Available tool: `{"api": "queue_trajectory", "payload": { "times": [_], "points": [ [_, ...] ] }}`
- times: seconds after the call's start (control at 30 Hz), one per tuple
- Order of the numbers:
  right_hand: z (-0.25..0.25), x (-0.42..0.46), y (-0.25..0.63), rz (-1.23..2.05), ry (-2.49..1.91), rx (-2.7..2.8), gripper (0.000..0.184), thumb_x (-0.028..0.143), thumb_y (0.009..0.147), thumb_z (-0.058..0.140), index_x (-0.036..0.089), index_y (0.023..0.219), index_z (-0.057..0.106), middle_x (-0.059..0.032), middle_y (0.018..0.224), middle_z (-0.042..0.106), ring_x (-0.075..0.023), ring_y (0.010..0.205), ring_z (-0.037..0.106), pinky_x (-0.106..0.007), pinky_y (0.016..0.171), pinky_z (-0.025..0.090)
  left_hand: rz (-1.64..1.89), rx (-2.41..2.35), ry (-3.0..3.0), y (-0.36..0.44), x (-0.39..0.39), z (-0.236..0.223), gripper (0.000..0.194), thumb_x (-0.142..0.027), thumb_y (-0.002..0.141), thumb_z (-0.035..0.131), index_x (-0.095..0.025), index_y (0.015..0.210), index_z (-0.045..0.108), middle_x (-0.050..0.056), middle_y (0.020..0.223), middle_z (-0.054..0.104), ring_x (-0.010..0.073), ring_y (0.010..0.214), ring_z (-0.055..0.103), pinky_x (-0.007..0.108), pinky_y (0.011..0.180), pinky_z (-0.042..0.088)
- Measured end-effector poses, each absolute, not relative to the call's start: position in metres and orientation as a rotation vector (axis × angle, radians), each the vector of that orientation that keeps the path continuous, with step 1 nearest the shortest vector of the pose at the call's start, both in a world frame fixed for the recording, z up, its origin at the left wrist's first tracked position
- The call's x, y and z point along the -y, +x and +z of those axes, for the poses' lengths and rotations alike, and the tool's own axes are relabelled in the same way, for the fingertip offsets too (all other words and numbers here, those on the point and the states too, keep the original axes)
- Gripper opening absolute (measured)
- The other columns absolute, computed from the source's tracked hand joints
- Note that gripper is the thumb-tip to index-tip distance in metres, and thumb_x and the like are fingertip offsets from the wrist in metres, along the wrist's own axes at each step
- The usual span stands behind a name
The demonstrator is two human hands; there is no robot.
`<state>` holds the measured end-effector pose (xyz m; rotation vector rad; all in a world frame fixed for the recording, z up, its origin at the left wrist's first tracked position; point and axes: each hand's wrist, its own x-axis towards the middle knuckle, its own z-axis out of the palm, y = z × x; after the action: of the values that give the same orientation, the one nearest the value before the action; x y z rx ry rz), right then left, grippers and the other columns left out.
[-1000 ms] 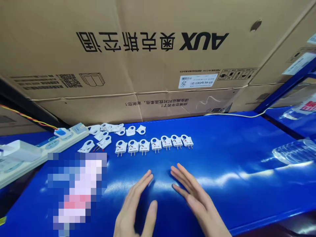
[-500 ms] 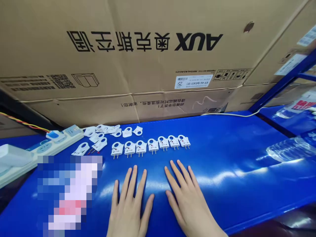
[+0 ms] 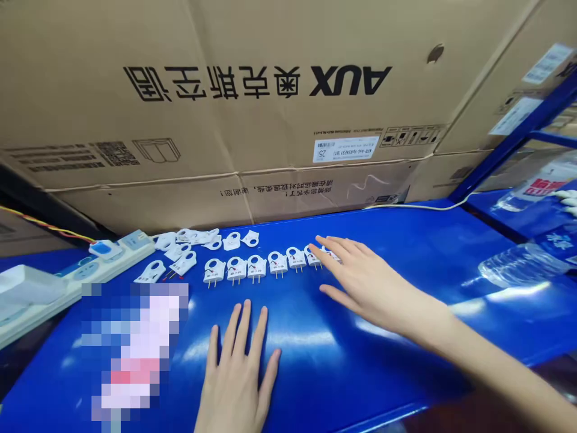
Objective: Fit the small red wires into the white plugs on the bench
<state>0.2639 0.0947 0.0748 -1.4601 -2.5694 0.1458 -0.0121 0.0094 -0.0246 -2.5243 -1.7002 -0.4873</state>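
My left hand [image 3: 237, 376]: flat on the near surface [image 3: 315, 373], fingers spread wide, holding nothing. My right hand [image 3: 360, 273]: over the right end of the row, thumb well apart from the fingers; can't tell if they touch anything. Row: seven white two-pin plugs [image 3: 256, 266], pins facing near, rightmost mostly behind my fingers. One power strip [image 3: 88, 270] at left. Beyond it, loose white shells [image 3: 232, 241], overlapping, no firm count. One carton [image 3: 270, 36] at far side. Vs half a second ago: right hand was flat beside left, now out at the row. Left unmoved, visible plugs same layout.
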Motion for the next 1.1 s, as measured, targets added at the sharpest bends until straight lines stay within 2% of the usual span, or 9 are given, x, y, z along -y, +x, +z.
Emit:
{"api": "queue_trajectory", "payload": {
  "times": [0.2,0.33,0.4,0.5,0.57,0.67,0.83,1.0,1.1],
  "points": [
    [0.059,-0.127,0.284,0.116,-1.449,2.551,0.071,0.037,0.099,0.058,0.021,0.162,0.03,-0.0138,0.161,0.043,-0.0354,0.145,0.045,-0.056,0.115,0.044,-0.406,1.542,-2.737,-0.02,-0.004,-0.008,0.059,-0.04,0.097,0.051,-0.032,0.155,0.046,0.016,0.151,0.057,0.0445,0.134,0.057,0.064,0.102,0.051],
    [0.046,-0.131,0.296,0.176,-1.412,2.517,0.077,0.043,0.098,0.059,0.024,0.164,0.024,-0.0135,0.161,0.044,-0.0343,0.142,0.048,-0.056,0.114,0.044,-0.223,1.502,-2.918,-0.015,-0.019,0.013,0.05,-0.037,0.096,0.052,-0.031,0.145,0.059,0.017,0.138,0.067,0.0413,0.124,0.065,0.055,0.093,0.058],
    [0.043,-0.132,0.3,0.207,-1.416,2.515,0.08,0.045,0.096,0.061,0.023,0.164,0.025,-0.0137,0.161,0.044,-0.0347,0.143,0.048,-0.056,0.114,0.044,-0.14,1.487,-2.933,-0.008,-0.035,0.024,0.047,-0.028,0.098,0.044,-0.026,0.142,0.062,0.018,0.121,0.074,0.0372,0.112,0.071,0.053,0.09,0.058],
    [0.04,-0.132,0.303,0.236,-1.425,2.524,0.082,0.044,0.094,0.064,0.022,0.164,0.025,-0.0131,0.162,0.042,-0.0335,0.145,0.045,-0.054,0.115,0.044,-0.086,1.3,-3.021,0.007,-0.058,0.037,0.042,-0.024,0.102,0.037,-0.022,0.131,0.067,0.014,0.111,0.074,0.0317,0.103,0.072,0.049,0.089,0.059],
    [0.039,-0.131,0.305,0.252,-1.44,2.519,0.083,0.043,0.094,0.064,0.022,0.164,0.024,-0.0133,0.162,0.041,-0.033,0.145,0.045,-0.053,0.116,0.044,-0.039,1.196,-3.049,0.016,-0.066,0.041,0.039,-0.022,0.103,0.036,-0.021,0.128,0.066,0.011,0.109,0.073,0.0283,0.103,0.07,0.045,0.09,0.059],
    [0.035,-0.131,0.309,0.283,-1.48,2.486,0.087,0.045,0.093,0.063,0.021,0.165,0.02,-0.0149,0.16,0.044,-0.0337,0.143,0.048,-0.053,0.114,0.045,0.029,1.145,-3.021,0.024,-0.068,0.037,0.032,-0.018,0.101,0.04,-0.019,0.118,0.067,0.011,0.105,0.071,0.0279,0.098,0.07,0.04,0.079,0.061],
    [0.03,-0.137,0.31,0.346,-1.489,2.454,0.088,0.04,0.093,0.062,0.021,0.166,0.015,-0.0152,0.152,0.054,-0.0337,0.137,0.053,-0.053,0.109,0.048,0.025,1.235,-2.997,0.022,-0.067,0.027,0.031,-0.021,0.103,0.038,-0.022,0.122,0.062,0.01,0.111,0.068,0.0274,0.1,0.07,0.033,0.069,0.06],
    [0.029,-0.141,0.307,0.365,-1.459,2.451,0.084,0.03,0.092,0.059,0.022,0.165,0.017,-0.0126,0.147,0.058,-0.0317,0.13,0.057,-0.052,0.108,0.048,-0.031,1.298,-3.117,0.015,-0.072,0.034,0.033,-0.024,0.103,0.041,-0.023,0.13,0.06,0.009,0.114,0.068,0.026,0.104,0.069,0.032,0.074,0.06],
    [0.028,-0.142,0.308,0.354,-1.48,2.443,0.081,0.034,0.093,0.061,0.022,0.164,0.024,-0.0136,0.141,0.061,-0.0324,0.123,0.06,-0.052,0.105,0.049,-0.063,1.283,-3.138,0.012,-0.072,0.034,0.032,-0.026,0.103,0.045,-0.024,0.131,0.059,0.009,0.114,0.068,0.0238,0.103,0.069,0.03,0.076,0.059]
  ]
}}
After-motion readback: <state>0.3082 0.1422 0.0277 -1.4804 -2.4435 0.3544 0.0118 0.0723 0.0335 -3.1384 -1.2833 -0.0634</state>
